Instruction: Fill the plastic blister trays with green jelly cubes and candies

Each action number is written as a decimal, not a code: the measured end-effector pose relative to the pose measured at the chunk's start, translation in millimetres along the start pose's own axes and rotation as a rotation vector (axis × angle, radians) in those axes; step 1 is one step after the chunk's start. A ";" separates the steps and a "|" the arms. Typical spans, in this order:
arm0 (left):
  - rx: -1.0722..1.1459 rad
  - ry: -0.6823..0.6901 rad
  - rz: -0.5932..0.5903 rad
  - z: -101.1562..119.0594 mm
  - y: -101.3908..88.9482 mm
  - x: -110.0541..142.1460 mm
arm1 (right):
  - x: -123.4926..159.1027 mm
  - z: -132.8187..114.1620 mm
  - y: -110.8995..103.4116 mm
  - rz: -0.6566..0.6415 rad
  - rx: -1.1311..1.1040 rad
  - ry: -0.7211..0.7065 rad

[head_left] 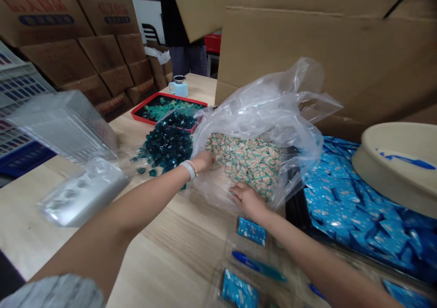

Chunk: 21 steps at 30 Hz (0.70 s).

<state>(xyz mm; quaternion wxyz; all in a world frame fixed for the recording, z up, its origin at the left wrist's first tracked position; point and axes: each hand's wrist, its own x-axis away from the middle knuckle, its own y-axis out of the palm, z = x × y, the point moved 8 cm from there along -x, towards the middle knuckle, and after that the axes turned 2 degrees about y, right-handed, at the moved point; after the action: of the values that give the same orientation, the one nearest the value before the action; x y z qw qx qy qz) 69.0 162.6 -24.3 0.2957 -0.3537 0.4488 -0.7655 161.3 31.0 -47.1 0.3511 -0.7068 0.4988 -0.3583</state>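
Observation:
A clear plastic bag (266,103) lies with its mouth towards me, full of small flat tan-and-green pieces (252,162). My left hand (204,161), with a pale band at the wrist, reaches to the left side of the pile. Its fingers are closed at the pieces, and what they hold is too small to name. At the front of the bag is my right hand (248,200), its bent fingers slightly apart by the near edge of the pile. Dark teal gem-like stones (169,144) are heaped left of the bag.
Blue packets (355,208) fill a black tray at right, under a cream basin (392,162). In front lie clear trays with a blue tool (257,265). A red tray (143,112), mug (179,87), clear packaging (85,192) and cardboard (307,48) surround the area. A person (187,58) stands behind.

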 end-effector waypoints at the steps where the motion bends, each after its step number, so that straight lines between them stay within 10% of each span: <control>1: -0.010 -0.016 0.004 -3.0 1.7 -2.7 | 0.7 -0.7 -0.2 0.000 0.011 0.002; 21: 0.208 0.214 0.264 11.0 -3.0 46.9 | -49.2 -21.8 -17.5 0.133 -0.157 -0.320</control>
<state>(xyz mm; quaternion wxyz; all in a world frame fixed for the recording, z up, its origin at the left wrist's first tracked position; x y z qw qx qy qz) 50.5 122.6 -4.9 0.3792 -0.1760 0.4385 -0.7956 138.5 79.5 -29.1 0.3924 -0.7456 0.5086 -0.1772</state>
